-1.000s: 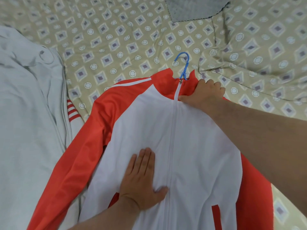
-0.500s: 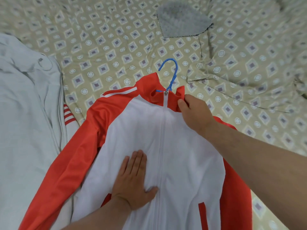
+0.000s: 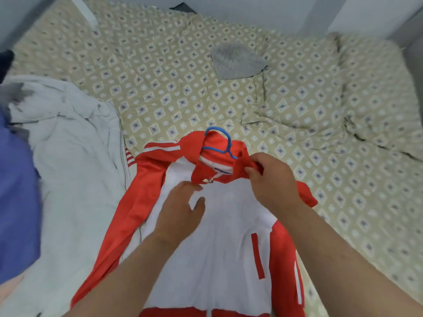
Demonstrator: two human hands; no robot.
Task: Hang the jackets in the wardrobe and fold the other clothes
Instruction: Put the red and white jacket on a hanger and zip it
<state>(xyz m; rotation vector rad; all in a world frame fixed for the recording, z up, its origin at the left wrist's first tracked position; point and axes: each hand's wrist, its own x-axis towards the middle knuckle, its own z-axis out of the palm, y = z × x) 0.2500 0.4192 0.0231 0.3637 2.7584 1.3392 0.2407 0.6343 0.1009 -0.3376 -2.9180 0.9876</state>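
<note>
A red and white zip jacket (image 3: 229, 225) lies on the bed, front up, with a blue hanger (image 3: 219, 143) inside its collar, the hook poking out at the top. My right hand (image 3: 272, 181) pinches the red collar on the right side and lifts it off the bed. My left hand (image 3: 180, 211) hovers over the white chest just below the zip pull, fingers loosely spread and holding nothing.
A light grey garment (image 3: 68, 156) lies to the left of the jacket, with a blue cloth (image 3: 16, 191) at the far left edge. A grey knitted piece (image 3: 235, 60) sits farther back on the patterned bedspread (image 3: 160, 76). A wall borders the bed's far side.
My right hand has raised the collar, bunching the jacket's top with the hanger. My left hand has slid up from the lower chest towards the zip pull. The camera has pulled back.
</note>
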